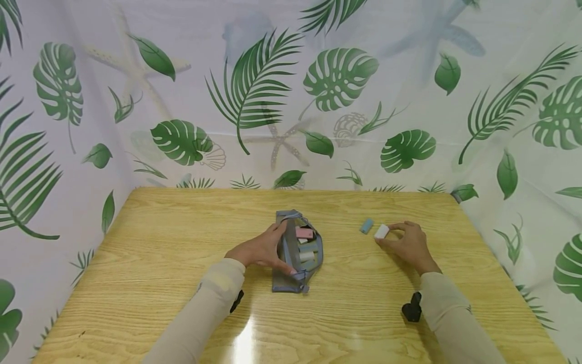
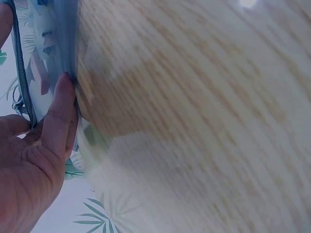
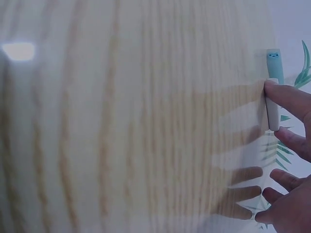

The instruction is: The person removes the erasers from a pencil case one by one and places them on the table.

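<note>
the left hand is stretched wide across a soft grey-blue zippered pouch with a see-through mesh-like panel, holding it by the mouth: the thumb is at the end nearer the person, the fingers at the far end, and the mouth gapes toward the right. the right hand pinches a small white rectangular block with rounded edges, one digit at each end, the grasp narrow; in the right wrist view its other fingers are loosely bent and apart from the block.

inside the pouch, which lies near the middle of the table, a pink rectangular block sits toward the far end, with whitish and blue-grey pieces beside it, partly covered by one another. just beyond the white block, on its left, a small blue rectangular block lies on the table; the right wrist view shows a tiny dark face-like mark near its end.

both forearms wear pale beige sleeves, and a black device shows below the right wrist, with part of another at the left. the yellowish wood-grain table carries a bright glare near the left forearm. around its far edge and sides hangs a white cloth backdrop printed with green leaves, pale starfish and shells.
</note>
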A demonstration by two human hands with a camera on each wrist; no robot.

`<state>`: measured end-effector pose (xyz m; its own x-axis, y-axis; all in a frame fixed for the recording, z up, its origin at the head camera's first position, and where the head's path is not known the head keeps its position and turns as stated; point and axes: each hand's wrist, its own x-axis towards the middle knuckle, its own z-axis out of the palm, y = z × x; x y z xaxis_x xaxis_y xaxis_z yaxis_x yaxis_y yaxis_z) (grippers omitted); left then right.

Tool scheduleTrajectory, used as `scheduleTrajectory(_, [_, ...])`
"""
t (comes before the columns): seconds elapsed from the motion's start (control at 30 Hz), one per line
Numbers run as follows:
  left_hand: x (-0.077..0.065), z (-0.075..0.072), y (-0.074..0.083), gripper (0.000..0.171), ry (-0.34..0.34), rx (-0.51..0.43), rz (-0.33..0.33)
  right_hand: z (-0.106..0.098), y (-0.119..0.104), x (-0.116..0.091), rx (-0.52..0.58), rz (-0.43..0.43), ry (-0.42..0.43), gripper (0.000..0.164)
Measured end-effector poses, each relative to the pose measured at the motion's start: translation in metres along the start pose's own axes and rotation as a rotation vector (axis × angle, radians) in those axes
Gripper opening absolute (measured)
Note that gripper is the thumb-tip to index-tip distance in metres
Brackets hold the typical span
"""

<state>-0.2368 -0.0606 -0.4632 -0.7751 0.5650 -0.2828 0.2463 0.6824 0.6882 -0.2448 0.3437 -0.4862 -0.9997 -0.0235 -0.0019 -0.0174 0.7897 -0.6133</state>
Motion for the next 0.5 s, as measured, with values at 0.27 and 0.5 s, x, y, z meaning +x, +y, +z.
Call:
scheduleTrajectory(0.27, [-0.0009,-0.0004,0.0009,0.129,-0.001,-0.004,-0.002,0.0006,-0.0011,-0.0004,-0.029,-0.012,0.017,0.064])
scheduleTrajectory(0.5, [-0.0010,-0.0009,0.0013,0.129,0.001,0.002,0.007,-0.0005,-0.0055,0.0003,-0.032,0.004,-0.010,0.070])
